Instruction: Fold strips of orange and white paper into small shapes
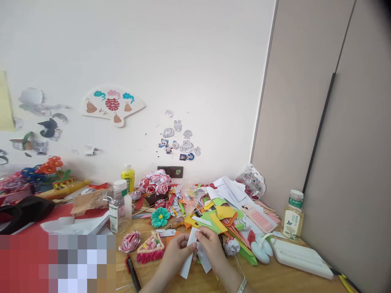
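Note:
Between my two hands is a white paper strip (188, 260), bent so that its two ends spread downward like an upside-down V. My left hand (179, 252) pinches it from the left with thumb and fingers. My right hand (210, 244) grips it near the upper bend, and a bracelet circles that wrist. Just left of my left hand lies a triangular cake-slice craft (150, 248) with a pink base. Beside it are a red and white paper rose (130, 241) and a black pen (132, 272). A teal flower (160, 217) sits behind my hands.
Coloured paper scraps (220, 215) heap up behind my hands. A pink phone (258, 217) rests on them. To the right are a tea bottle (293, 215), a white flat box (301, 257) and a pale blue rounded object (262, 249). Clear bottles (120, 207) stand at left.

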`<action>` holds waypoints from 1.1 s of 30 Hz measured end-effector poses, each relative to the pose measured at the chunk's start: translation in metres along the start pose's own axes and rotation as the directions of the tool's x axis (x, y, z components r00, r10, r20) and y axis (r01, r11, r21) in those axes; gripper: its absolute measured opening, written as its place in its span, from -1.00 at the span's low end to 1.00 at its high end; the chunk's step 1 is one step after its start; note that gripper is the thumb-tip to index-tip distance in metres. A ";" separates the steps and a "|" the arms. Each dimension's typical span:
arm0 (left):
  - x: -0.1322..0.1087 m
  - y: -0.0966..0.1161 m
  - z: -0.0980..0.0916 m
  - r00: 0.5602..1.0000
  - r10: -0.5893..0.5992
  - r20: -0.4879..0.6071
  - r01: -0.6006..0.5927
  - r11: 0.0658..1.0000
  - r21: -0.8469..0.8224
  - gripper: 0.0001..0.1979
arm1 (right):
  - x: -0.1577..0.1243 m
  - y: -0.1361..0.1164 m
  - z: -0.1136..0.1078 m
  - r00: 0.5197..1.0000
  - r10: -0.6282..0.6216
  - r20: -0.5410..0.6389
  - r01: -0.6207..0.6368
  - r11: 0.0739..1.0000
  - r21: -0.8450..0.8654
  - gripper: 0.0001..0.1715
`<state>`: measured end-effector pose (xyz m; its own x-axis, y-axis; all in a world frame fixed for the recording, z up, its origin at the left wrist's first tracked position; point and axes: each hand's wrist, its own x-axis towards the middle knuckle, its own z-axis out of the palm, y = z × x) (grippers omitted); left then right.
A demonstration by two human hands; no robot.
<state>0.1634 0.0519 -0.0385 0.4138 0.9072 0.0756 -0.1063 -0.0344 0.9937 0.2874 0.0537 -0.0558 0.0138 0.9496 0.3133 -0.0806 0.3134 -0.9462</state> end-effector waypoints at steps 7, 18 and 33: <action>-0.001 0.005 0.001 0.997 -0.063 0.043 0.063 0.998 0.014 -0.60 | 0.000 0.000 -0.001 0.999 -0.025 -0.034 0.024 0.999 -0.039 -0.64; 0.000 0.002 -0.003 0.993 -0.118 0.016 0.118 0.993 -0.027 -0.55 | 0.000 0.000 0.000 0.999 -0.033 -0.040 0.029 0.996 -0.080 -0.65; -0.002 0.002 -0.003 0.977 -0.188 0.098 0.182 0.981 0.067 -0.53 | 0.001 -0.012 -0.006 0.972 -0.177 -0.157 0.139 0.964 -0.227 -0.72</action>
<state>0.1599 0.0511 -0.0372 0.5131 0.8519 -0.1051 0.0321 0.1033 0.9941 0.2942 0.0514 -0.0446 0.1839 0.8689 0.4595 0.1509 0.4370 -0.8867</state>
